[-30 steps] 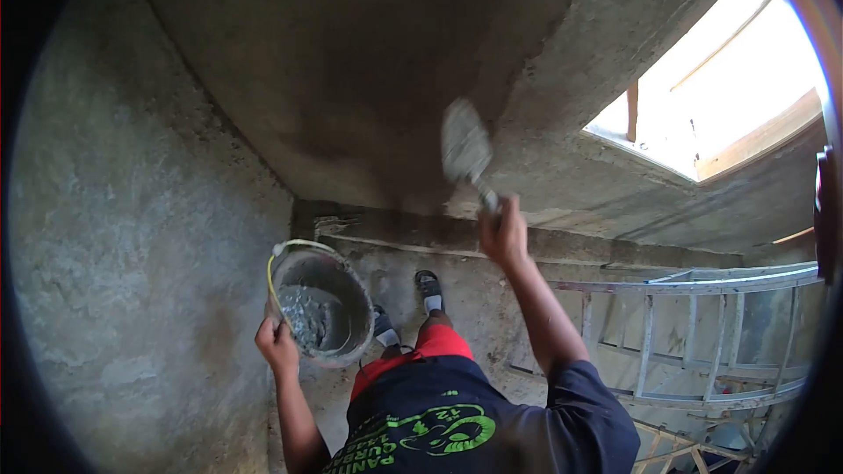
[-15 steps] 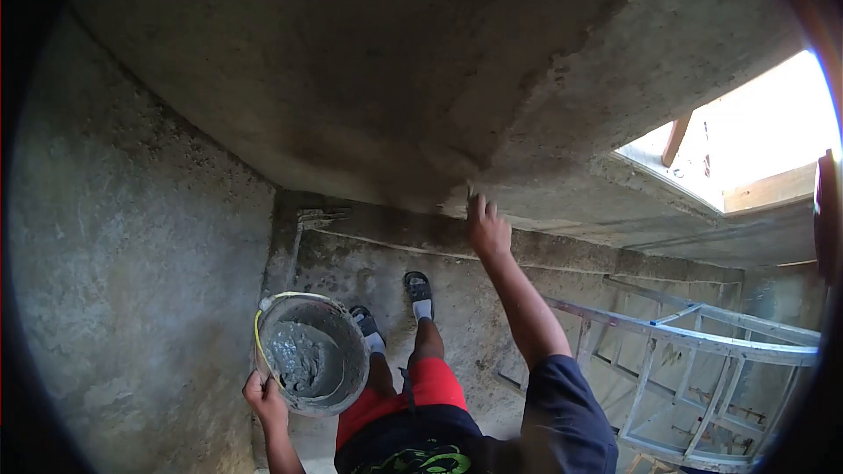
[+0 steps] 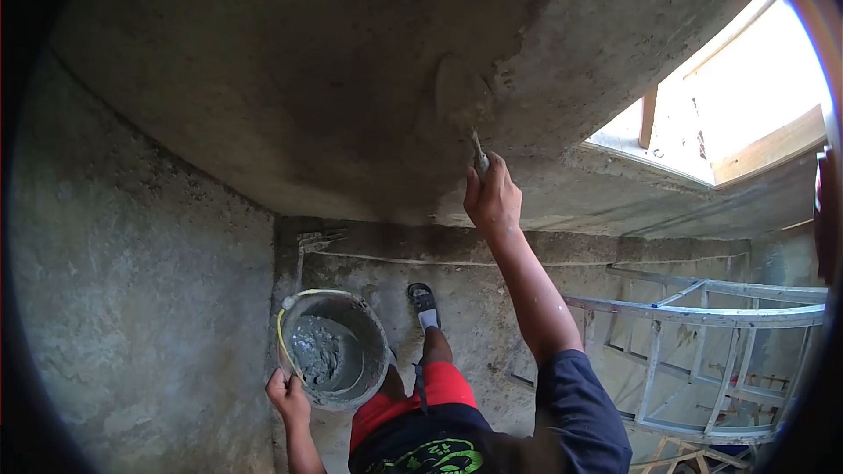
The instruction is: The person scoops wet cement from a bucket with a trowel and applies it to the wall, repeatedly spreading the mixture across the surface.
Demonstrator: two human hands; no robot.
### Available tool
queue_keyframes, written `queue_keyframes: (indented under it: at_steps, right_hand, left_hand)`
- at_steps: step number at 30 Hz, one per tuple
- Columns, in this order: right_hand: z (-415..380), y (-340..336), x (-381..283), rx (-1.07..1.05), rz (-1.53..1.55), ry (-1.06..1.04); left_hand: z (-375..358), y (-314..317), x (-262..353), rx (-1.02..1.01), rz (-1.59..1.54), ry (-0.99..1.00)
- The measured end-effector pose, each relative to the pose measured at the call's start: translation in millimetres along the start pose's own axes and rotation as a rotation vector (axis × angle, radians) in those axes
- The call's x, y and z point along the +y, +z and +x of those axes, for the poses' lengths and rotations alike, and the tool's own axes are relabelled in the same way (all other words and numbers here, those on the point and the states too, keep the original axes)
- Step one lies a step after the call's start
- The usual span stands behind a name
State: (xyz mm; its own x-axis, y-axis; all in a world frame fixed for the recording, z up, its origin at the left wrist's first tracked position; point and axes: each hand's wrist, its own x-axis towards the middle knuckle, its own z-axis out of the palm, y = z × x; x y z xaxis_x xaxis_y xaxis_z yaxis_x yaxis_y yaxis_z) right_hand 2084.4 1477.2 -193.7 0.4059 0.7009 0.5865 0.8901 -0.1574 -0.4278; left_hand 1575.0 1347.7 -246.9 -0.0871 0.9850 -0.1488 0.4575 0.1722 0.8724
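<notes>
My right hand (image 3: 494, 193) is closed round the handle of a trowel (image 3: 462, 95), raised in front of me. The trowel's blade lies against the rough concrete wall (image 3: 351, 61), over a darker, damp-looking patch. Low on the left, my left hand (image 3: 289, 393) grips the yellow handle of a bucket (image 3: 370, 342), its fingers wrapped at the rim. Inside the bucket sits wet grey mortar (image 3: 323, 355), with the inner wall smeared by it.
A metal ladder (image 3: 694, 313) leans or lies at the right. Above it is a bright window opening (image 3: 738, 88) with a wooden frame. Another concrete wall (image 3: 149, 298) rises at the left. My sandalled foot (image 3: 422, 298) stands on the rough floor.
My right hand has moved up the wall, and the trowel blade now shows plainly against it. The bucket in my left hand has shifted slightly right in view.
</notes>
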Motion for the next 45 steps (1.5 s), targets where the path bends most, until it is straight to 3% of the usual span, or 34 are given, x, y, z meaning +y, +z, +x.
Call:
queue_keyframes:
  at_steps: [2,4,7,12,14,16,20,23,26,29,34,35,40,42,43,45]
  right_hand:
    - [-15.1,29.9,15.1,0.063,-0.031,-0.012]
    - [-51.1,61.9,33.2,-0.007,-0.005,0.169]
    - [-135.8,109.8,75.8,-0.161,-0.005,0.355]
    - [-235.9,79.7,65.2,-0.280,0.095,0.332]
    - [-225.1,64.1,53.5,-0.317,0.105,0.296]
    - [-168.1,39.1,30.9,-0.128,0.182,0.101]
    - [-18.2,3.9,0.3,0.164,0.198,-0.060]
    - [17.4,13.8,4.0,0.122,0.029,-0.086]
    - [2.8,42.7,15.3,0.005,-0.127,-0.100]
    - [-54.0,77.0,30.0,-0.436,-0.350,0.066]
    - [-154.9,124.3,94.3,-0.689,-0.415,0.006]
    - [-171.9,118.6,98.6,-0.758,-0.391,0.093]
    - [-229.0,33.8,40.7,-1.002,-0.089,0.502]
    - [-253.5,4.5,24.9,-1.046,0.337,0.355]
    - [-254.7,-5.8,8.7,-1.025,0.359,0.349]
    - [-252.2,-24.5,-20.4,-1.252,0.611,0.240]
  left_hand:
    - [-1.5,-6.5,-3.8,-0.006,0.084,0.047]
    - [1.5,-3.3,0.4,-0.007,0.148,0.095]
    - [2.0,0.1,2.6,0.020,0.036,0.013]
    - [3.1,-4.9,-18.7,0.015,0.053,0.004]
    - [1.6,-5.9,-19.2,0.004,0.064,0.010]
    - [-1.6,-3.7,-3.9,0.031,0.187,0.041]
    - [-7.1,-6.6,-3.7,0.019,0.062,-0.014]
    - [-13.0,-7.7,-13.8,0.013,0.046,-0.010]
    - [-12.2,-10.5,-30.8,0.014,0.047,-0.009]
    - [-16.2,-11.1,-30.4,0.004,0.077,-0.045]
    - [-15.7,-2.6,-44.6,0.030,0.166,-0.013]
    - [-16.8,1.6,-47.8,0.036,0.105,-0.049]
    - [-6.2,6.6,-32.9,0.104,0.019,-0.018]
    - [2.8,5.9,-34.5,0.123,0.028,0.024]
    - [9.4,3.5,-24.0,0.117,0.046,0.082]
    - [23.3,1.3,-3.2,0.123,0.070,0.157]
